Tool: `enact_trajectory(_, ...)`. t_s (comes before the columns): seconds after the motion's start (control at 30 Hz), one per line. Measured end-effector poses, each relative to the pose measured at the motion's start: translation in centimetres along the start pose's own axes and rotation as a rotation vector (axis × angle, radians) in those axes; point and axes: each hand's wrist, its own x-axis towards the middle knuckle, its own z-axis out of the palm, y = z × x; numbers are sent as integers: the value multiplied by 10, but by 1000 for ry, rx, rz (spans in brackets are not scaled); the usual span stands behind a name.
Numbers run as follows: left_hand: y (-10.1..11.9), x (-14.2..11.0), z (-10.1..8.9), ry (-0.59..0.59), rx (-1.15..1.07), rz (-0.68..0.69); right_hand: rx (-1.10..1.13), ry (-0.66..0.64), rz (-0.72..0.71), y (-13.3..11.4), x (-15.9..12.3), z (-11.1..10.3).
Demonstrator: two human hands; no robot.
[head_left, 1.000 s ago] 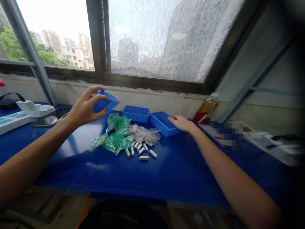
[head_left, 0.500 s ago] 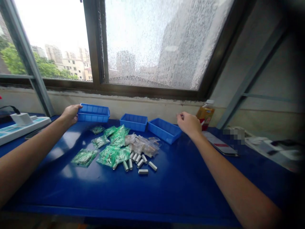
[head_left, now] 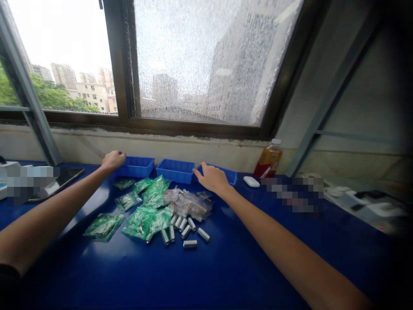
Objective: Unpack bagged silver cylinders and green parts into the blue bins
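Three blue plastic bins stand in a row along the back of the table. My left hand [head_left: 113,160] is closed at the left end of the left bin [head_left: 139,167]; its fingertips are partly hidden. The middle bin [head_left: 176,171] stands between my hands. My right hand [head_left: 213,177] holds the near left end of the right bin [head_left: 229,175], thumb and forefinger at its rim, covering much of it. In front lie green-tinted plastic bags of small parts [head_left: 146,221], clear bags [head_left: 189,203] and several loose metal cylinders [head_left: 190,243].
A bottle with amber contents [head_left: 269,160] and a white rounded object [head_left: 251,181] stand at the back right. A dark flat device [head_left: 60,183] lies at the left. Behind the bins are a low wall and a window [head_left: 206,64]; metal struts rise on both sides.
The left bin, tilted up before, now sits lower on the table. My right hand has moved left onto the right bin, which is now turned more in line with the others. The view has shifted.
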Motion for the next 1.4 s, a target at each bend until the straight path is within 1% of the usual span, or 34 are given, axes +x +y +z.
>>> enact_trajectory(0.07,13,-11,4,13,109,125,-46,-4,-53,3,-1,0)
enact_trajectory(0.13,26,-24,11,-45,179,257,-60,34,-95,1,-3,-1)
enact_trajectory(0.2,37,-35,19,-129,238,347,-42,95,-140,-6,-2,-1)
enact_trajectory(0.27,45,-43,26,-191,282,387,-6,113,-169,-15,2,1)
enact_trajectory(0.4,54,-46,32,-246,310,434,24,47,-201,-26,10,9)
enact_trajectory(0.57,57,-41,30,-252,285,491,95,70,-311,-15,16,20)
enact_trajectory(0.73,57,-37,34,-324,267,634,222,153,-423,-2,18,25)
enact_trajectory(0.8,57,-36,36,-336,263,679,259,184,-445,0,17,24)
enact_trajectory(0.9,57,-38,36,-327,243,711,267,212,-419,0,16,22)
enact_trajectory(0.97,57,-41,34,-328,237,730,254,207,-401,1,14,20)
enact_trajectory(1.13,58,-52,31,-322,248,742,263,138,-412,7,8,14)
enact_trajectory(1.23,62,-61,30,-314,243,737,260,103,-419,9,5,11)
enact_trajectory(1.33,68,-71,23,-290,243,736,250,115,-423,9,3,8)
enact_trajectory(1.4,68,-76,12,-218,202,723,249,149,-419,8,0,5)
